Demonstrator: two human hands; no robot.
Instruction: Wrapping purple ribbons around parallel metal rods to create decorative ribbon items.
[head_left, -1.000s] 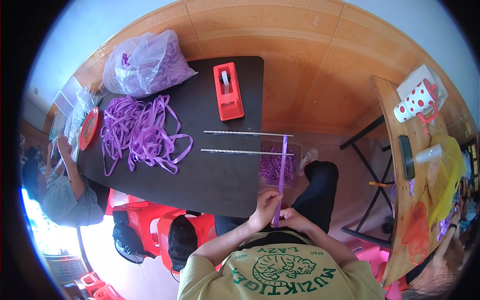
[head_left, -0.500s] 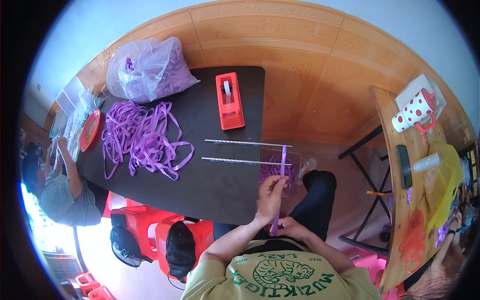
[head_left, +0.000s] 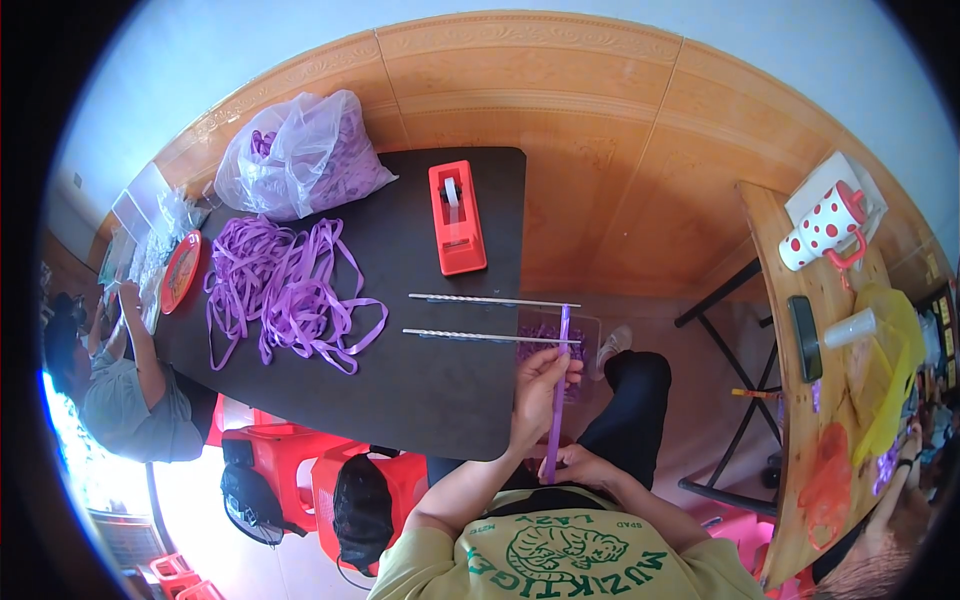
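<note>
A purple ribbon (head_left: 556, 420) runs lengthwise in front of me, its far end lying across two metal chopsticks (head_left: 470, 335) that jut past the table's right edge. My left hand (head_left: 540, 388) pinches the ribbon just below the nearer chopstick. Close to my lap, my right hand (head_left: 582, 468) has its fingers closed around the ribbon's lower end. On the table to the left lies a loose heap of purple ribbon (head_left: 295, 290). Beyond the chopsticks stands a red tape dispenser (head_left: 457, 220).
A plastic bag of purple ribbon (head_left: 305, 155) sits at the back of the black table (head_left: 420, 390). Below its right edge is a clear bin (head_left: 590, 335) with purple pieces. A wooden table (head_left: 775, 230) bears a dotted tumbler (head_left: 822, 228) and phone (head_left: 803, 338). Other people sit at both sides.
The whole view has shifted slightly, so the table appears lower. My left hand has come a little closer to the nearer chopstick; both hands keep their hold on the ribbon.
</note>
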